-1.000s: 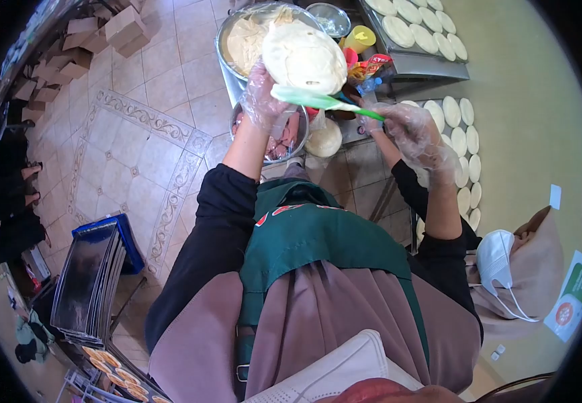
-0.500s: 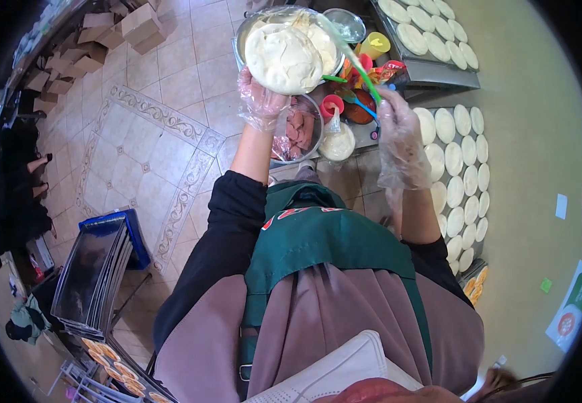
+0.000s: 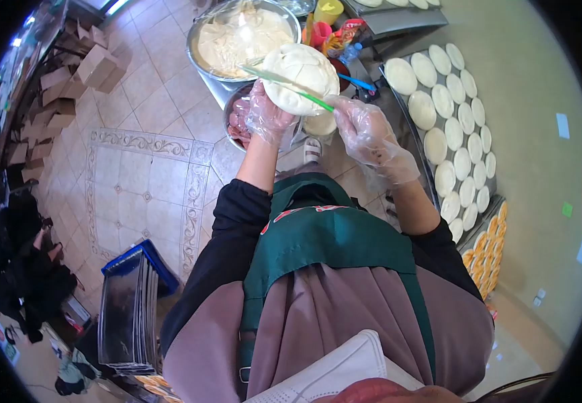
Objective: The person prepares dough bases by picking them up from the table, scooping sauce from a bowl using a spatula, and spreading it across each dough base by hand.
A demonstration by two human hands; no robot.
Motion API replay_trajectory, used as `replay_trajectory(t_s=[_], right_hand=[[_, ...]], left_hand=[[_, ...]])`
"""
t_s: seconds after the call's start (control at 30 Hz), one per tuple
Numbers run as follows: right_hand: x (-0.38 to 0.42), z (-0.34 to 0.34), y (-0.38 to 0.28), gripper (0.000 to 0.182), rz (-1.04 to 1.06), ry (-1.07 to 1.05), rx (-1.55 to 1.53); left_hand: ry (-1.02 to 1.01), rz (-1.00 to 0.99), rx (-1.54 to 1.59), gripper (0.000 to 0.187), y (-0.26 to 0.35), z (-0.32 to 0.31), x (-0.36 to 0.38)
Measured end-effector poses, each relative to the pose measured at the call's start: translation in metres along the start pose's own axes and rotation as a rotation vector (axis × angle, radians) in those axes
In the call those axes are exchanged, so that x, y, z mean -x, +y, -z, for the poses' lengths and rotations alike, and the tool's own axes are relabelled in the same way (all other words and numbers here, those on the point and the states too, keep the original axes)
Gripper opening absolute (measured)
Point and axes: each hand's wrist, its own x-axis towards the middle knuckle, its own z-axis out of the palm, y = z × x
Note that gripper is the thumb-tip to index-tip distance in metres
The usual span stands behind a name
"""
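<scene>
My left hand [image 3: 269, 114], in a clear plastic glove, holds up a round piece coated with pale cream [image 3: 301, 77]. In my gloved right hand [image 3: 369, 138] is the green handle of a spatula [image 3: 315, 101], whose pale blade lies across the cream surface. Behind them stands a large metal bowl [image 3: 193, 41] of pale creamy mix. Below my left hand a bowl of pink pieces [image 3: 238, 121] is partly covered. A tub of white stuff [image 3: 320, 123] shows under the coated piece.
Rows of pale rounds on a dark tray [image 3: 449, 111] stand at the right. A yellow cup [image 3: 329, 11], a red cup [image 3: 320, 33] and a blue utensil [image 3: 356, 82] are behind. Stacked trays [image 3: 129, 316], cardboard boxes [image 3: 97, 67] and people in dark clothing [image 3: 19, 248] are at the left.
My right hand has moved left and down, bringing the spatula from above the bowl onto the coated round. The view has turned, and the round now sits right of the large bowl.
</scene>
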Motion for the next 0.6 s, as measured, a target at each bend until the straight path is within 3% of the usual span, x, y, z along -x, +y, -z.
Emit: replay_trajectory(t_s=[0.03, 0.1, 0.13, 0.17, 0.23, 0.27, 0.33, 0.37, 0.4, 0.43, 0.5, 0.53, 0.57, 0.6], right_hand=[[0.003, 0.002, -0.001, 0.023, -0.012, 0.005, -0.131], [0.012, 0.015, -0.001, 0.023, -0.039, 0.046, -0.142], [0.016, 0.024, -0.001, 0.023, -0.051, 0.08, -0.154], [0.022, 0.038, 0.001, 0.023, -0.062, 0.092, -0.148], [0.036, 0.069, 0.006, 0.022, -0.279, 0.126, -0.123], [0.044, 0.081, 0.009, 0.022, -0.291, 0.135, -0.119], [0.058, 0.1, 0.017, 0.022, -0.529, 0.172, -0.129], [0.065, 0.104, 0.023, 0.022, -0.53, 0.167, -0.133], [0.073, 0.104, 0.032, 0.022, -0.597, 0.171, -0.226], [0.078, 0.099, 0.04, 0.023, -0.661, 0.17, -0.32], [0.081, 0.08, 0.055, 0.021, -0.61, 0.112, -0.255], [0.077, 0.075, 0.062, 0.02, -0.56, 0.076, -0.179], [0.07, 0.068, 0.065, 0.02, -0.553, 0.049, -0.189], [0.059, 0.059, 0.065, 0.019, -0.446, 0.006, -0.107]], left_hand=[[0.001, 0.016, -0.003, 0.054, -0.003, 0.0, 0.001], [-0.296, 0.173, 0.343, 0.053, -0.011, 0.001, 0.001], [-0.126, -0.148, -0.503, 0.053, -0.017, 0.002, -0.001], [-0.132, -0.132, -0.502, 0.053, -0.017, 0.003, -0.003], [-0.199, 0.161, 0.173, 0.054, -0.016, 0.002, -0.005], [-0.213, 0.039, -0.299, 0.06, -0.021, 0.001, -0.002], [-0.147, 0.074, -0.223, 0.063, -0.02, -0.002, 0.001], [-0.075, 0.091, -0.148, 0.065, -0.015, -0.002, 0.005], [-0.16, -0.071, -0.42, 0.068, -0.008, -0.008, 0.018], [-0.147, -0.086, -0.424, 0.068, 0.003, 0.0, 0.022], [-0.093, -0.423, -1.317, 0.07, 0.026, 0.021, 0.035], [-0.091, -0.541, -1.057, 0.077, 0.031, 0.014, 0.048], [-0.064, -0.555, -1.062, 0.077, 0.044, 0.022, 0.057], [0.018, -0.683, -1.308, 0.076, 0.065, 0.032, 0.066]])
